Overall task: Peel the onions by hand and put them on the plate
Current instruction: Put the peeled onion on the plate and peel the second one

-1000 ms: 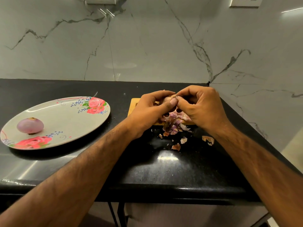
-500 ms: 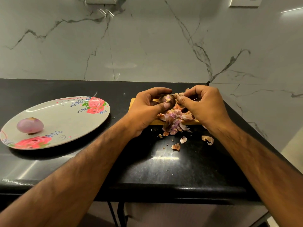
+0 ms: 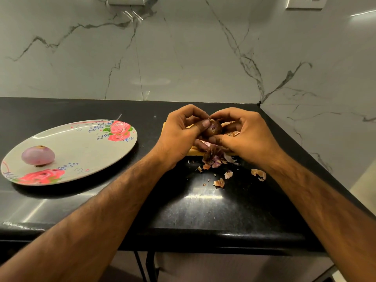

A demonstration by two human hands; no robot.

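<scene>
Both my hands hold a small brown-purple onion [image 3: 214,128] above a wooden board [image 3: 192,152]. My left hand [image 3: 180,135] grips it from the left, thumb on top. My right hand [image 3: 246,133] grips it from the right, fingers curled over it and thumb beneath. Most of the onion is hidden by my fingers. A peeled pale purple onion [image 3: 38,155] lies on the left part of the floral plate [image 3: 85,147].
A pile of purple and brown onion skins [image 3: 215,158] lies at the board's front edge, with loose flakes [image 3: 219,183] scattered on the black counter [image 3: 203,210]. A marble wall stands behind and on the right. The counter's front edge is close to me.
My hands have turned the onion between them; its dark side now shows between my thumbs. The right thumb has moved under it. The plate and peeled onion have not moved.
</scene>
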